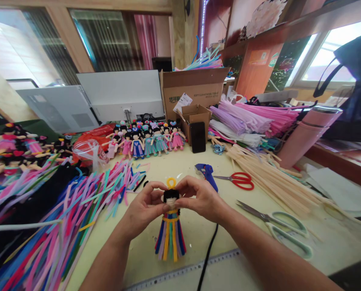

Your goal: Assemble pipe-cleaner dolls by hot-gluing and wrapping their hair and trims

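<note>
Both my hands hold a small pipe-cleaner doll (170,226) upright over the pale table (180,161). It has a black head, a yellow loop on top and a skirt of blue, yellow, pink and green strips hanging down. My left hand (144,208) pinches the head from the left. My right hand (198,198) pinches it from the right, with the fingertips of both meeting at the head. A black cord (207,254) runs under my right wrist towards a blue glue gun (207,173).
Heaps of coloured pipe cleaners (47,226) cover the left. A row of finished dolls (147,141) stands behind, near a phone (198,136) and cardboard boxes (195,87). Red scissors (241,180), green scissors (277,224), beige stems (277,182) and a pink flask (307,133) lie right.
</note>
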A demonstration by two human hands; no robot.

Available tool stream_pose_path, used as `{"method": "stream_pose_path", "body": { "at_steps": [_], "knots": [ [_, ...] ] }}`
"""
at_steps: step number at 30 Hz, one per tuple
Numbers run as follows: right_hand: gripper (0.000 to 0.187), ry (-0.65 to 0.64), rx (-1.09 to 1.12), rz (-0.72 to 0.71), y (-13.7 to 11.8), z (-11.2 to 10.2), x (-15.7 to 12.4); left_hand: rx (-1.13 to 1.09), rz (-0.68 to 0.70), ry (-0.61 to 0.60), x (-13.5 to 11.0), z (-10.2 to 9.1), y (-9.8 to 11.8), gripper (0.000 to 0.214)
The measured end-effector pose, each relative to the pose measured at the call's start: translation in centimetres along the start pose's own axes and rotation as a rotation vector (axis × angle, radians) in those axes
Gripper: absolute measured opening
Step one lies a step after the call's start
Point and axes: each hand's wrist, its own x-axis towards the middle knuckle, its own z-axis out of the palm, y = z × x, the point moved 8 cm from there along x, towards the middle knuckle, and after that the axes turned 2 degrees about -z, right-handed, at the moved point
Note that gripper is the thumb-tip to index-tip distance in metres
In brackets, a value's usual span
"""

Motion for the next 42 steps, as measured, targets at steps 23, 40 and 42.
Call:
{"method": "stream_pose_path", "body": {
  "at_steps": [23, 40, 42],
  "knots": [
    [0.02, 0.1, 0.046, -0.092, -0.4, -0.1, -0.3, -0.016, 0.034, 0.151, -0.1, 0.0, 0.5, 0.036],
    [0.024, 0.126, 0.2, 0.0, 0.9, 0.0, 0.3, 0.04, 0.066, 0.254, 0.0, -0.5, 0.3, 0.036],
    [0.024, 0.127, 0.204, -0.009, 0.9, 0.0, 0.3, 0.046, 0.061, 0.263, 0.0, -0.4, 0.4, 0.037]
  ]
}}
